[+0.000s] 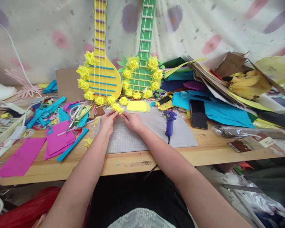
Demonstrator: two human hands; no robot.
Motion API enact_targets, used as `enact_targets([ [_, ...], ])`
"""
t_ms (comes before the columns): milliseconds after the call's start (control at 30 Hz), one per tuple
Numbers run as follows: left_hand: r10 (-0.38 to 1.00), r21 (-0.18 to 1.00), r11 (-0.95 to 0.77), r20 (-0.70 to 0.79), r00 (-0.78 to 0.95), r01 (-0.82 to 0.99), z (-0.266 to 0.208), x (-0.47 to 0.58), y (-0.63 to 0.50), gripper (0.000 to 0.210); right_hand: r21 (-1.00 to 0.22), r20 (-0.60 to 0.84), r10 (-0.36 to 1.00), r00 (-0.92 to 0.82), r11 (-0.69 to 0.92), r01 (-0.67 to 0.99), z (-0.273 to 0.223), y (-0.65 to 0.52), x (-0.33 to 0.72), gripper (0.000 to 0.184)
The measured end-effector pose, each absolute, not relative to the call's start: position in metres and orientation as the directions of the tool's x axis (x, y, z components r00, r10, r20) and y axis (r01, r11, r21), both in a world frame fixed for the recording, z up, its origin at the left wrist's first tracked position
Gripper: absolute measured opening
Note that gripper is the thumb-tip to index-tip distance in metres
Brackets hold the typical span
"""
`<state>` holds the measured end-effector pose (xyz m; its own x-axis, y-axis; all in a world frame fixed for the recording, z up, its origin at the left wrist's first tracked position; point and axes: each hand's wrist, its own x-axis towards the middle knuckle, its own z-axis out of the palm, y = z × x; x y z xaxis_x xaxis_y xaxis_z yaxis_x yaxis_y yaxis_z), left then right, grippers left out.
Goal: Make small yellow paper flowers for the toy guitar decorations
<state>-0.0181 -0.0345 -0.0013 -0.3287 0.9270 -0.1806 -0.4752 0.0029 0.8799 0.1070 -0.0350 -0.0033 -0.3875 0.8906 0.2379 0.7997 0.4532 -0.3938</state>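
Taking the hands as the clock's centre, the bare front edge of the worktop (137,163) runs along 6 o'clock. Just beyond it, a gridded cutting mat (128,141) lies under the hands, likely to shield the wood. The left hand (107,123) and right hand (132,121) meet over its far part, fingers narrowed to a pinch at the base of a yellow paper flower (117,108), probably to spare the petals; the exact fingertip contact is too small to tell. At 3 o'clock a glue gun (169,123) stands on the mat, within easy reach. Scissors (77,114) rest on scraps at 9, seemingly parked aside. Yellow paper strips (137,106) lie at 2, and a loose flower (123,101) just past 12. Farthest, a yellow guitar (103,74) at 11 and a green guitar (142,68) at 1 stand upright, flower-rimmed fronts facing the person, perhaps for easy viewing.
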Motion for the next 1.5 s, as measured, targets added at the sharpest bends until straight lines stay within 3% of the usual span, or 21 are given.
enact_targets([
  [167, 0.960, 0.859, 0.038, -0.173, -0.220, -0.511, 0.001, -0.017, -0.033, 0.016, -0.409, 0.231, 0.909, -0.347, 0.414, 0.813, -0.003, -0.037, 0.107, 0.036],
  [467, 0.945, 0.877, 0.073, -0.213, -0.248, -0.475, 0.001, -0.017, -0.033, 0.014, -0.441, 0.225, 0.908, -0.355, 0.419, 0.794, -0.003, -0.038, 0.108, 0.030],
  [1067, 0.876, 0.880, -0.082, -0.160, -0.455, -0.468, 0.002, -0.022, -0.027, 0.014, -0.484, 0.240, 0.902, -0.358, 0.431, 0.762, -0.007, -0.035, 0.110, 0.022],
  [1500, 0.923, 0.895, 0.014, -0.183, -0.338, -0.445, -0.001, -0.017, -0.032, 0.020, -0.480, 0.263, 0.895, -0.360, 0.446, 0.756, -0.007, -0.036, 0.109, 0.022],
])
